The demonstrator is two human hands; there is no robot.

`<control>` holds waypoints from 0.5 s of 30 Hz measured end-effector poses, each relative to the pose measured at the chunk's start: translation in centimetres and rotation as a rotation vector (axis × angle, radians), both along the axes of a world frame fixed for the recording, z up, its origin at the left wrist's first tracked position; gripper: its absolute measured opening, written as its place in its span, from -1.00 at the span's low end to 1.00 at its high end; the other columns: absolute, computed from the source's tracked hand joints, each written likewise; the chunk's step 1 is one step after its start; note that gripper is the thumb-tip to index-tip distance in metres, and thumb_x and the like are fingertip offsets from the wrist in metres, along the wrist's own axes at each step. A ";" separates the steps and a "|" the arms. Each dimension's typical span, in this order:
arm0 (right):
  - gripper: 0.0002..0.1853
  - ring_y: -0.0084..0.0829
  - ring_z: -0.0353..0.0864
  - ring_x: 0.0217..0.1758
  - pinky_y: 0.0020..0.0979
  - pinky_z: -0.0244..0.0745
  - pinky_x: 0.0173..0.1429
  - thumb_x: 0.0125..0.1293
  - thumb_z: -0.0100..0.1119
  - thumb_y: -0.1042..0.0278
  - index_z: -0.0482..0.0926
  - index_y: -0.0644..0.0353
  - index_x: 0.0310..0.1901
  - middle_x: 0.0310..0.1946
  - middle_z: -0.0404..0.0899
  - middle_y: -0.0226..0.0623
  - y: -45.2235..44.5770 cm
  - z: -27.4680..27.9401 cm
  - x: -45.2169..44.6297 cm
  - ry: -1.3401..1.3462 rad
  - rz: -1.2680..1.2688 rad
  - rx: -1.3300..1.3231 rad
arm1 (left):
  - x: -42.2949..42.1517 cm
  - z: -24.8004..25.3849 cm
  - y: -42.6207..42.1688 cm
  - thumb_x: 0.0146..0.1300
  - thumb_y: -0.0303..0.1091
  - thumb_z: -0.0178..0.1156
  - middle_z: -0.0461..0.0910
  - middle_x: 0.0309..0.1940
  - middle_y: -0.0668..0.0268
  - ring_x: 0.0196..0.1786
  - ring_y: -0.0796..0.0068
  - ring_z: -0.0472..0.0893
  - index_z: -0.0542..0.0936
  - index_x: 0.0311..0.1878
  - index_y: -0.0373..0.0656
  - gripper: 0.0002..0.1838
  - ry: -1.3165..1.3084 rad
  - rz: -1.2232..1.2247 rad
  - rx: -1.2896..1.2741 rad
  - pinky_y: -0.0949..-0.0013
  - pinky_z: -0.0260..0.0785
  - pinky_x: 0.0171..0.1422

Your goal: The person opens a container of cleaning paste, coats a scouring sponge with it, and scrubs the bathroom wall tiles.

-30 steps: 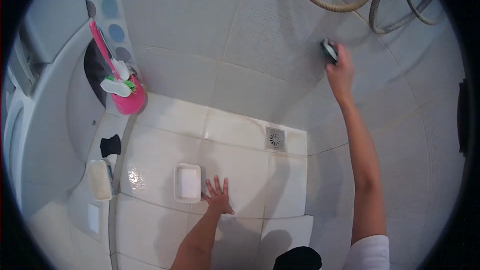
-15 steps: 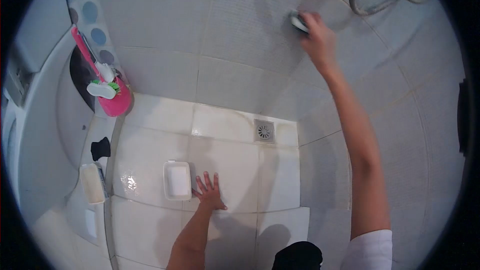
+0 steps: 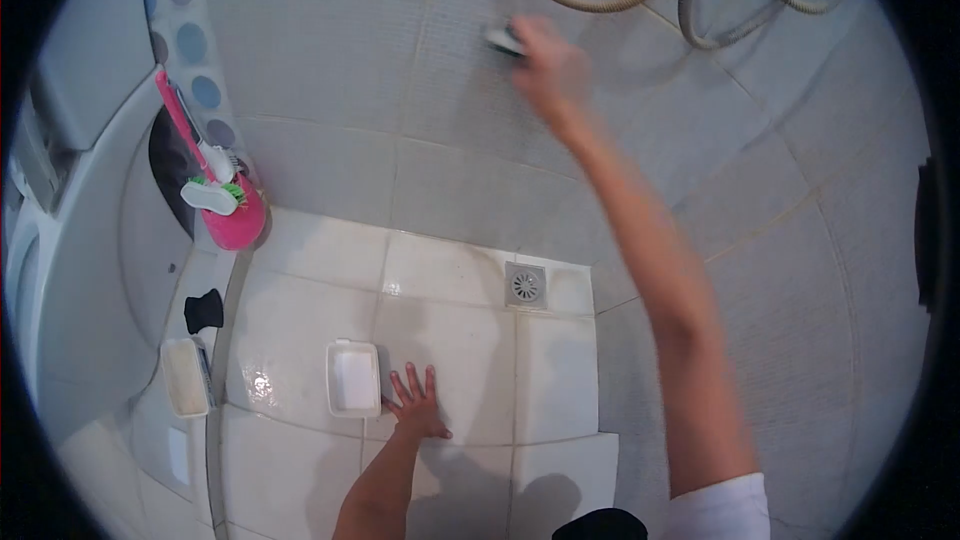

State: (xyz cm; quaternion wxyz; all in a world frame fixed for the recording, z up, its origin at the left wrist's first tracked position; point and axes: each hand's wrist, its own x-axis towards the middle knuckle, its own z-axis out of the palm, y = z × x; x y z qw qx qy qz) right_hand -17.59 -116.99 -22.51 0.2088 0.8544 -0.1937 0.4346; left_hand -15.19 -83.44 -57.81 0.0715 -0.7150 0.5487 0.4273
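Observation:
Against the grey tiled wall (image 3: 330, 60), my right hand (image 3: 552, 65) is closed round a small white and dark green brush (image 3: 505, 41); the hand is slightly blurred and hides part of the brush. My left hand (image 3: 416, 406) lies flat on the white floor tiles (image 3: 450, 330) with its fingers spread. Just left of its fingers stands a white rectangular container (image 3: 353, 379) with something pale inside.
Hoses (image 3: 610, 6) hang at the upper right. A square drain (image 3: 525, 285) sits near the wall. At the left are a pink holder (image 3: 236, 220) with brushes, a black object (image 3: 204, 311) and an open tray (image 3: 186, 378) on a ledge.
My right hand has moved left along the wall with the brush. The camera view has shifted somewhat; my left hand remains on the floor beside the container.

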 end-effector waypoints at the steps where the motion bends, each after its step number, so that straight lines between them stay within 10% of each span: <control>1: -0.64 -0.08 0.58 -0.23 -0.17 0.49 -0.25 -0.09 0.20 0.57 0.49 0.09 -0.17 -0.26 0.54 -0.20 0.0 0.2 -3.0 -0.039 -0.012 0.004 | 0.0 -0.6 0.0 -0.43 0.08 0.55 -0.70 0.43 0.01 0.42 -0.25 -0.66 -0.52 0.44 0.13 0.57 0.008 0.009 -0.008 -0.58 -0.36 0.26; 5: -0.59 -0.06 0.55 -0.21 -0.17 0.47 -0.21 -0.13 0.15 0.64 0.47 0.15 -0.15 -0.22 0.49 -0.18 -0.7 -0.5 -11.9 -0.051 -0.383 0.064 | 0.0 -1.7 -0.1 -0.46 0.11 0.55 -0.68 0.43 0.01 0.42 -0.26 -0.64 -0.51 0.44 0.15 0.58 0.038 0.022 -0.036 -0.59 -0.31 0.25; 11: -0.67 0.00 0.52 -0.25 -0.10 0.41 -0.27 -0.06 0.13 0.61 0.44 0.15 -0.17 -0.26 0.47 -0.14 0.6 -1.0 -3.3 0.023 -0.251 0.105 | -0.4 -1.5 0.0 -0.49 0.16 0.54 -0.57 0.46 0.00 0.44 -0.29 -0.54 -0.42 0.46 0.13 0.56 -0.029 0.006 -0.056 -0.59 -0.23 0.24; 15: -0.73 -0.01 0.56 -0.24 -0.11 0.43 -0.20 0.09 0.08 0.58 0.48 0.18 -0.13 -0.27 0.52 -0.05 1.2 -1.6 -1.7 -0.034 -0.118 0.218 | -2.7 -7.5 0.0 -0.12 0.27 0.28 -0.23 0.45 -0.01 0.46 -0.15 -0.24 -0.15 0.47 0.07 0.17 -0.386 -0.087 -0.216 -0.42 -0.34 0.37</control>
